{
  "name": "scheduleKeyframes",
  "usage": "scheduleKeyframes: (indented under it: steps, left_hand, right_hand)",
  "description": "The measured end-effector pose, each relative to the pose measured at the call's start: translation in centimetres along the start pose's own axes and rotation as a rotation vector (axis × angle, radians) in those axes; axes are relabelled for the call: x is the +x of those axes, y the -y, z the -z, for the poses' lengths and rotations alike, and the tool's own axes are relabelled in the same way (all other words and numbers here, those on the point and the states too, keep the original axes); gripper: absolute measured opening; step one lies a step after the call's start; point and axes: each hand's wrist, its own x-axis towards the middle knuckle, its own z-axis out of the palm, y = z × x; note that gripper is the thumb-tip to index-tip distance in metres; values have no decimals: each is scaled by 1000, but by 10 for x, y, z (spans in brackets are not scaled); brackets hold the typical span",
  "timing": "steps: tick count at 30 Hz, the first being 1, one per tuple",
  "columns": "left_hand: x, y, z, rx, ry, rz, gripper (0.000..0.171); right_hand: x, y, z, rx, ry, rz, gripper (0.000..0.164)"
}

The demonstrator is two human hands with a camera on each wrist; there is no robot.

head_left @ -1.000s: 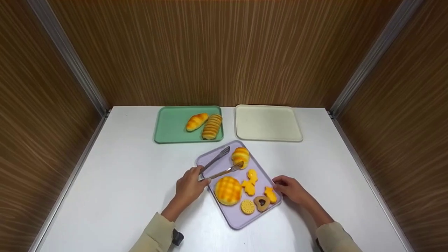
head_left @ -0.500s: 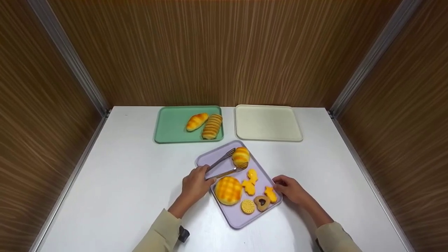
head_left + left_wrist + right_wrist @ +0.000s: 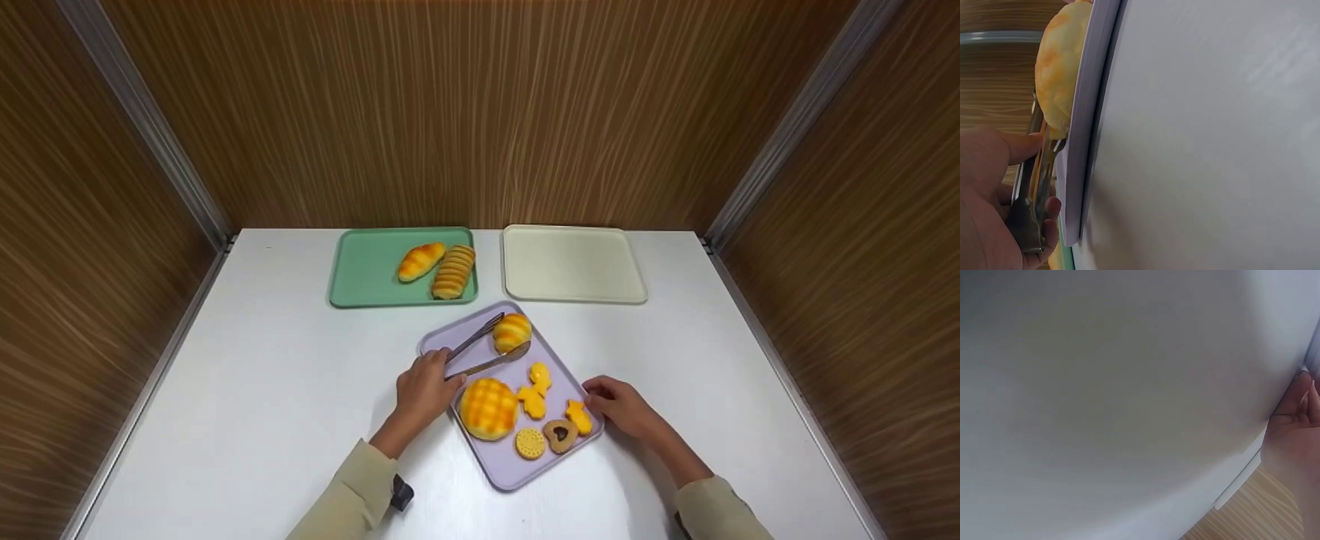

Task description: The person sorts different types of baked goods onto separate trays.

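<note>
Walled by brown wood-grain panels (image 3: 480,112), a white counter (image 3: 262,420) bearing three rectangular trays. Near the counter's far edge, a green plastic tray (image 3: 367,262) with two long golden-brown breads (image 3: 454,271) toward its right edge, and beside it a cream plastic tray (image 3: 574,264). Closer in, set aslant, a lilac plastic tray (image 3: 504,463) with a rounded yellow-and-orange striped roll (image 3: 513,331) by its far corner, a large round checked orange bun (image 3: 489,409) along its left edge, and small yellow and tan biscuits (image 3: 560,436) in the middle and toward the right corner. Grasped in the left hand (image 3: 426,386): long grey metal tongs (image 3: 491,364), one arm to either side of the striped roll; cannot tell how firmly pressed. Pinched by the right hand (image 3: 626,407), with bent fingers: the lilac tray's rim, near its right corner. Likeliest trouble, in judgement: the roll squirting free, from tips closing off-centre on its curved side; the checked bun nudged over the rim by the nearby left hand; the tray swivelling, from a loosened pinch. Visible only from the left wrist: the tongs' handle end, between thumb and fingers, covered in the head view. From the right wrist, a low look at thumb and fingertips against the rim; from the head alone, the whole layout.
</note>
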Motion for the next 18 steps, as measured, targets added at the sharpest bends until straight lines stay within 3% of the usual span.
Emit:
scheduleKeyframes:
  steps: [12, 18]
  left_hand:
    - [-3, 5, 0, -9, -51, -23, 45]
    - [-6, 9, 4, -17, -67, -24, 44]
  right_hand:
    - [0, 1, 0, 4, 4, -34, 22]
    - [-1, 0, 0, -7, 11, 14, 23]
